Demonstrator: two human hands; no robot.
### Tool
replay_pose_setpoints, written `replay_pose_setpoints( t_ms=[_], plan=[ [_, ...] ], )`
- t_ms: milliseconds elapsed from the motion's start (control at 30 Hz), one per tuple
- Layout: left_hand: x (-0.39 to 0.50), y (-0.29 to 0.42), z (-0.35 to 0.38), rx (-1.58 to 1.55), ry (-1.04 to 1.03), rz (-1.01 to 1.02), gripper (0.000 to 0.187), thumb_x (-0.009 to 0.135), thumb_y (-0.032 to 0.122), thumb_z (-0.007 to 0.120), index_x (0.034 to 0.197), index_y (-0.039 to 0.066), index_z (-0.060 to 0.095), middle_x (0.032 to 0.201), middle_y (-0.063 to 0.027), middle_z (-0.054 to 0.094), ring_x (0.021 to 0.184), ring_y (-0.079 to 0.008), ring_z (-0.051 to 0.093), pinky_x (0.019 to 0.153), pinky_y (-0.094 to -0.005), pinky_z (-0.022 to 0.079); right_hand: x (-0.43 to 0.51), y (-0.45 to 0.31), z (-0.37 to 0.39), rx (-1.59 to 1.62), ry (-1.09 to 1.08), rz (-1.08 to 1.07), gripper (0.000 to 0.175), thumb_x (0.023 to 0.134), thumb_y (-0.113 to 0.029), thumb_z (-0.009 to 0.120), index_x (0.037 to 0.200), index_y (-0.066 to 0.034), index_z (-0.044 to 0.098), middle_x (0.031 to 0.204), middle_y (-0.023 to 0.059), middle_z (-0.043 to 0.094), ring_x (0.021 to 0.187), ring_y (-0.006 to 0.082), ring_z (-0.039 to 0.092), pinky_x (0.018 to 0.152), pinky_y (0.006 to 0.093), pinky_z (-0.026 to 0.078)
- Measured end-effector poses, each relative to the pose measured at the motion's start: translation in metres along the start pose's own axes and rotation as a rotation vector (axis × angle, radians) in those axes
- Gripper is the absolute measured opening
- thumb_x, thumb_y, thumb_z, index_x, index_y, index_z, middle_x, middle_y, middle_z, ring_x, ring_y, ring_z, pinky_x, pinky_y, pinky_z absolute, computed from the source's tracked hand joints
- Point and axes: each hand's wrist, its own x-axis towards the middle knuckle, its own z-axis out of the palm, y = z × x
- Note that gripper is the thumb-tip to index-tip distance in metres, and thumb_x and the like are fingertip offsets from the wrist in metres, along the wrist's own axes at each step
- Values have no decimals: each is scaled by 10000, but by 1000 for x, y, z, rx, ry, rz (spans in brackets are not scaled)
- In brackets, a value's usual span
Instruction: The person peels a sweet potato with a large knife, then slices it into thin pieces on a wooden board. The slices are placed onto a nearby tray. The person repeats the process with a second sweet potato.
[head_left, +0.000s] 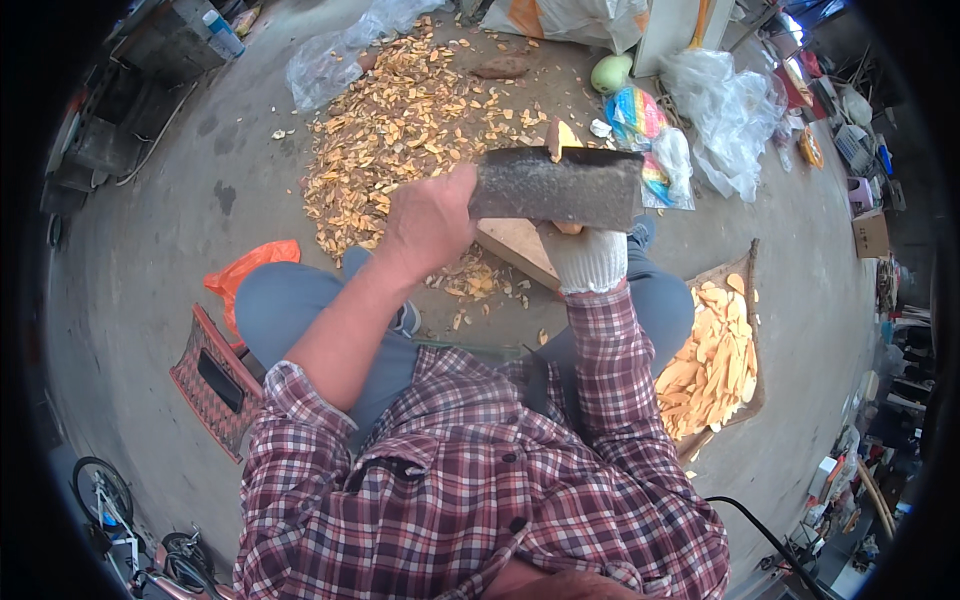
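Observation:
My left hand (433, 217) is bare and grips the handle end of a wide, dark cleaver (555, 186). The blade lies level across the view, over a piece of sweet potato (562, 138) whose cut orange flesh shows beyond its far edge. A bit more of the piece shows below the near edge. Under the blade, my right hand (589, 259) wears a white knit glove and holds the sweet potato; its fingers are mostly hidden. A pale wooden block (521, 251) sits beneath my hands, between my knees.
Sweet potato peelings and chips (397, 135) cover the floor ahead. Pale orange slices (709, 352) fill a woven tray (754, 300) at my right. A whole tuber (501, 67), a green melon (611, 73) and plastic bags (727, 112) lie farther off. A woven seat (214, 420) with a phone-like object stands left.

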Motion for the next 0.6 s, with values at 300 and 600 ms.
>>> replay_pose_setpoints(
  t_ms=[300,600],
  plan=[
    [5,-7,-20,-100,-74,-229,181,840,160,666,865,5,576,752,-245,653,750,-430,668,659,-503,525,9,-10,-13,1043,72,301,640,905,-311,670,1370,62,436,1225,170,587,1089,313,626,889,425,543],
    [13,-10,-14,-17,-105,-267,178,792,118,672,877,-9,581,753,-249,655,772,-429,672,697,-502,534,7,-16,-22,1043,45,261,730,857,-276,712,1409,87,400,1221,160,588,1109,266,617,923,404,534]
  ],
)
